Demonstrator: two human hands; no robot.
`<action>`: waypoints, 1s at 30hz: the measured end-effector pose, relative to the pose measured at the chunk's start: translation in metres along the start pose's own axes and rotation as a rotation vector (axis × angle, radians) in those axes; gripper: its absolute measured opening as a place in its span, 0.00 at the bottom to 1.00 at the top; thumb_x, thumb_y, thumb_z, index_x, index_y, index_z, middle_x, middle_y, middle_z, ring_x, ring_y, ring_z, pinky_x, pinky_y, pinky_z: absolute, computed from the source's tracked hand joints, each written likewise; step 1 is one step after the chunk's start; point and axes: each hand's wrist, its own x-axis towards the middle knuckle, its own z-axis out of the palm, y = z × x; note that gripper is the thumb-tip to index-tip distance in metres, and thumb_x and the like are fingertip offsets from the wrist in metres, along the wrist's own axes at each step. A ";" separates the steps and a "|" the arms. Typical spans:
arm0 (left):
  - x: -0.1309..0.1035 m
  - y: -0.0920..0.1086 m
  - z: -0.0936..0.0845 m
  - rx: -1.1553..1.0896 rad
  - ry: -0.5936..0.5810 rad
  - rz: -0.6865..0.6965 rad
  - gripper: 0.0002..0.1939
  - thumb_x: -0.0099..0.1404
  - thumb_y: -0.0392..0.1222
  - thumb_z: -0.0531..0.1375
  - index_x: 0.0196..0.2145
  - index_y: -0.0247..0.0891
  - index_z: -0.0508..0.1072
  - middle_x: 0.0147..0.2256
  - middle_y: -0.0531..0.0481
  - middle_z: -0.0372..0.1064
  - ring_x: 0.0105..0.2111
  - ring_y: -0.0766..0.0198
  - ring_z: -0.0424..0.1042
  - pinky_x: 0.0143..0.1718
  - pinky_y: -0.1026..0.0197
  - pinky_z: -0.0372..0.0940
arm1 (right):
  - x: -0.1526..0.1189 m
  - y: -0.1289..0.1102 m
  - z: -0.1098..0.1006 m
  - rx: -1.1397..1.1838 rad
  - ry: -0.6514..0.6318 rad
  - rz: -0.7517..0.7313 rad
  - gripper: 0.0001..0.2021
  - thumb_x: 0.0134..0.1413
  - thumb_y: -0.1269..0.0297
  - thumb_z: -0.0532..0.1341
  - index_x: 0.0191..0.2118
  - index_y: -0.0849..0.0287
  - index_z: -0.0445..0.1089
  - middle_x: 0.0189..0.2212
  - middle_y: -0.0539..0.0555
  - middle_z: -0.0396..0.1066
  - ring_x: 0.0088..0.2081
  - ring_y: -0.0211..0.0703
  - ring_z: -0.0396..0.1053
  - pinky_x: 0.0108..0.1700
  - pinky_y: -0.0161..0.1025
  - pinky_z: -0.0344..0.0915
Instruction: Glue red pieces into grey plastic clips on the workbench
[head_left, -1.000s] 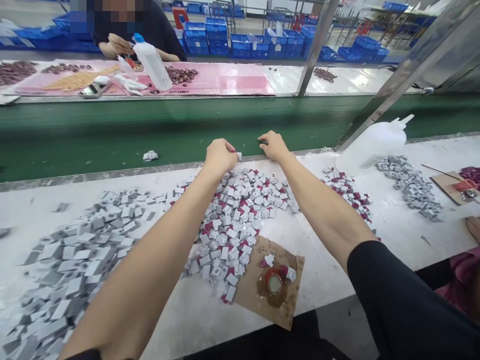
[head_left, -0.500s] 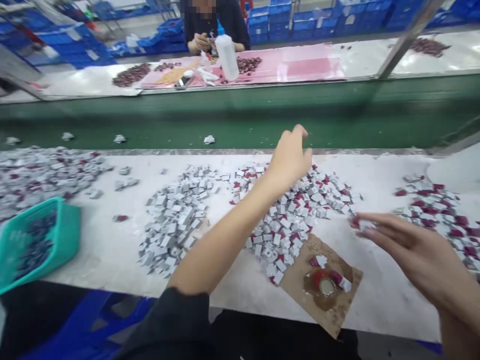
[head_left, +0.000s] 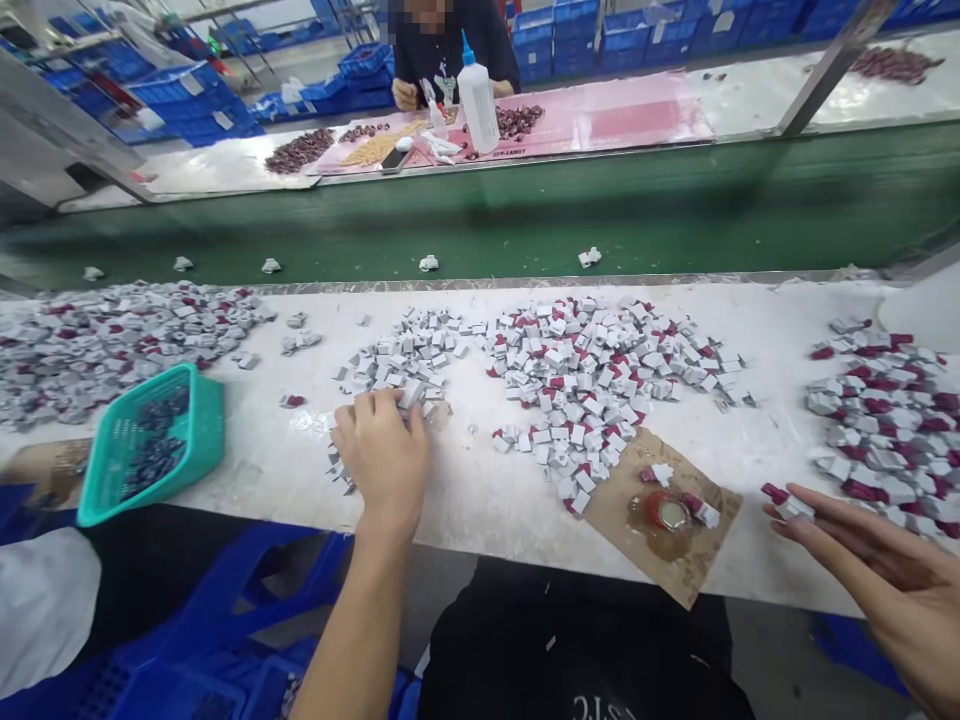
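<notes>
My left hand [head_left: 384, 452] reaches over the pile of small grey-white block pieces [head_left: 401, 350], on its near side. Its thumb stands apart from the bent fingers, whose tips are partly hidden; no held piece shows. At the right, my right hand [head_left: 874, 560] pinches a small white-and-maroon piece [head_left: 789, 503] between thumb and fingers, above the worktable [head_left: 480, 500]. Between the hands lies a mixed white-and-maroon pile [head_left: 592, 370]. Beside it, brown cardboard [head_left: 701, 560] bears a small round red-rimmed container [head_left: 667, 512] in a wet patch, with two pieces near it.
A teal basket [head_left: 206, 430] of dark pieces stands left, before another large pile [head_left: 127, 330]. More maroon-and-white pieces [head_left: 885, 420] lie far right. Beyond the table runs a green conveyor belt [head_left: 525, 220] with several white pieces. Across it sits a person [head_left: 457, 50] near a white bottle [head_left: 478, 105].
My left hand has come back from over the belt's edge to the grey-white pile. A white piece now shows on the belt near where it was. My right hand still holds its piece.
</notes>
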 end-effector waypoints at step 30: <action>-0.097 -0.010 0.004 -0.289 -0.607 0.203 0.21 0.75 0.61 0.65 0.55 0.46 0.83 0.39 0.47 0.77 0.38 0.53 0.75 0.39 0.54 0.70 | -0.040 -0.047 0.048 0.251 -0.189 -0.077 0.12 0.71 0.63 0.74 0.55 0.42 0.91 0.48 0.54 0.87 0.49 0.51 0.85 0.50 0.47 0.84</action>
